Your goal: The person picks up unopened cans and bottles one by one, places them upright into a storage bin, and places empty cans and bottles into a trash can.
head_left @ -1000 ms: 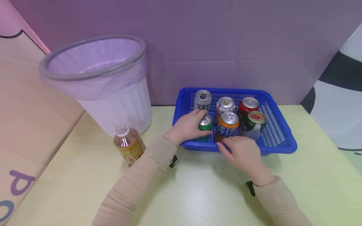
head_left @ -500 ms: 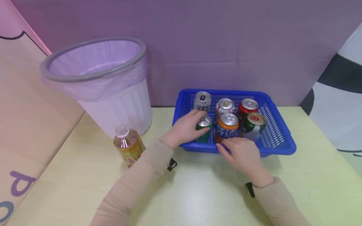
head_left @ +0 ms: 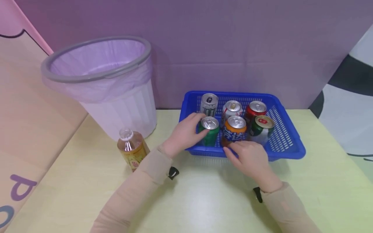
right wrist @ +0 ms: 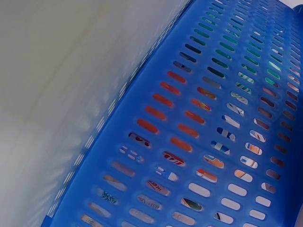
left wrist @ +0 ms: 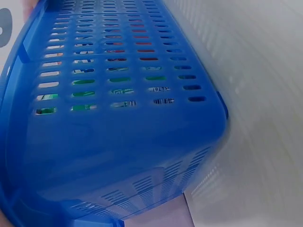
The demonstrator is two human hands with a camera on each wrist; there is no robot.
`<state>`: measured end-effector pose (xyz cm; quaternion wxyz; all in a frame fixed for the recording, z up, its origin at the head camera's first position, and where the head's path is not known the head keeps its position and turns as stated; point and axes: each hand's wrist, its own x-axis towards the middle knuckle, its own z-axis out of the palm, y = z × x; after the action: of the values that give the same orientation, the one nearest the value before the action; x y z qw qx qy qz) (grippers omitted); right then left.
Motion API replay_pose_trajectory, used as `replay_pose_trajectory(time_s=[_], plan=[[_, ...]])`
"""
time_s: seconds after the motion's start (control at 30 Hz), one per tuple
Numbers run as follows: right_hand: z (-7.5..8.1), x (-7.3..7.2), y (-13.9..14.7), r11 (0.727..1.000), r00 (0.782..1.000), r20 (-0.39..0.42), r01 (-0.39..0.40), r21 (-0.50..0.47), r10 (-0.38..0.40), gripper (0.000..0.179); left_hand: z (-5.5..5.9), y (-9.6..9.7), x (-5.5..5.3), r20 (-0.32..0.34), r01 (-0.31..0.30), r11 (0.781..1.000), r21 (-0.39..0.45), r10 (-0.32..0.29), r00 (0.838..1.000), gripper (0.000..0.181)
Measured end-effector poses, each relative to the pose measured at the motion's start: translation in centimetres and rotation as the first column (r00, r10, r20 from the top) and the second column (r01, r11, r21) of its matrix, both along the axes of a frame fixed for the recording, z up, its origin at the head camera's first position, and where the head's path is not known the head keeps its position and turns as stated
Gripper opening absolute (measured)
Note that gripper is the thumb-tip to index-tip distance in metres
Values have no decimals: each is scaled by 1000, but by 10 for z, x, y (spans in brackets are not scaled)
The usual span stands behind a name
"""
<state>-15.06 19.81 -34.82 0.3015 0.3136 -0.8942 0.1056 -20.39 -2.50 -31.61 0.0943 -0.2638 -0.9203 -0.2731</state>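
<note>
A green can stands upright at the left front of the blue basket. My left hand is at its left side, thumb and fingers spread apart, the thumb tip overlapping the can. Over the basket's front rim lies my right hand, fingers bent inside and thumb at the rim, gripping it just before an orange can. A silver-white can, a white can, a red can and a dark green can stand around them. Both wrist views mostly show the slotted basket wall.
A white bin with a grey rim and a plastic liner stands at the back left. Before it is a capless bottle of amber drink, close to my left sleeve. A purple panel closes off the table's back edge.
My left hand has let go of the green can and drawn back to the left, uncovering its top. My right hand stays at the rim.
</note>
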Motion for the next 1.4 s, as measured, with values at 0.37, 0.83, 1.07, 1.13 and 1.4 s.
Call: replay_pose_trajectory(time_s=[0.37, 0.83, 1.07, 1.13, 1.4], plan=[[1, 0, 0, 1000, 1000, -5, -4, 1, 4, 46, -3, -8, 10, 14, -2, 997, 83, 1, 1000, 42], [0, 0, 1, 1000, 1000, -8, -2, 4, 2, 48, -13, -20, 24, -37, 108, 991, 83, -105, 994, 29], [-1, -1, 1, 1000, 1000, -6, 9, 6, -9, 46, -15, -26, 30, -63, 132, 988, 78, -127, 990, 24], [-1, 0, 1, 1000, 1000, -2, 11, 6, -11, 45, -17, -27, 32, -71, 136, 987, 82, -130, 989, 23], [1, 0, 0, 1000, 1000, 8, 16, 6, -16, 44, -24, -28, 38, -146, 171, 983, 71, -160, 976, 18]])
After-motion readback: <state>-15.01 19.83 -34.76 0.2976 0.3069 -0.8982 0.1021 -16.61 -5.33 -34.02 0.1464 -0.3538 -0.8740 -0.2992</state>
